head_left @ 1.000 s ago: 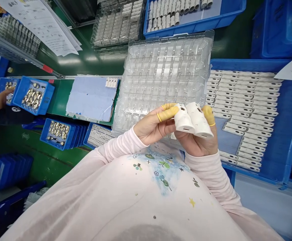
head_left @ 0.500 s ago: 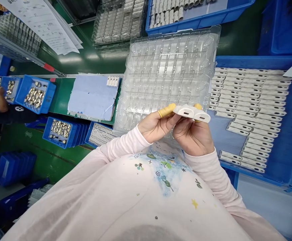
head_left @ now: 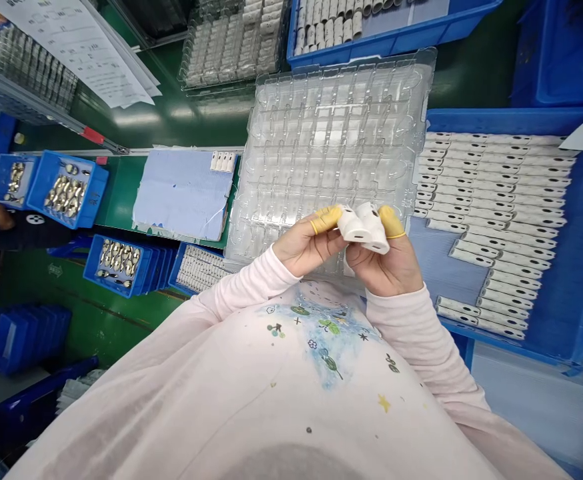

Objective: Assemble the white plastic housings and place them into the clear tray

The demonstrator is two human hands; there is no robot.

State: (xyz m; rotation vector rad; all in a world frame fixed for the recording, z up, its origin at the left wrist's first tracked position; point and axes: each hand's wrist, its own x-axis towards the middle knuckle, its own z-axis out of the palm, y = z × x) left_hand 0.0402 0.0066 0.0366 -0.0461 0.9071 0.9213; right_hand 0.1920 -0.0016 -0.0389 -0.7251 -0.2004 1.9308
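Pinching two white plastic parts (head_left: 364,228) between left hand (head_left: 311,243) and right hand (head_left: 384,257); clear blister tray (head_left: 321,133) edge directly beyond, blue crate (head_left: 501,120) rightward.

Left hand (head_left: 309,243) and right hand (head_left: 384,267) are working close together just above the chest (head_left: 296,373), fingers curling in toward each other, nearly meeting. Yellow-capped fingertips (head_left: 327,219) are pinching from both sides. The left forearm (head_left: 241,283) and right forearm (head_left: 416,327), both in pale pink sleeves, are angling inward, with wrists bending slightly and thumbs riding high.
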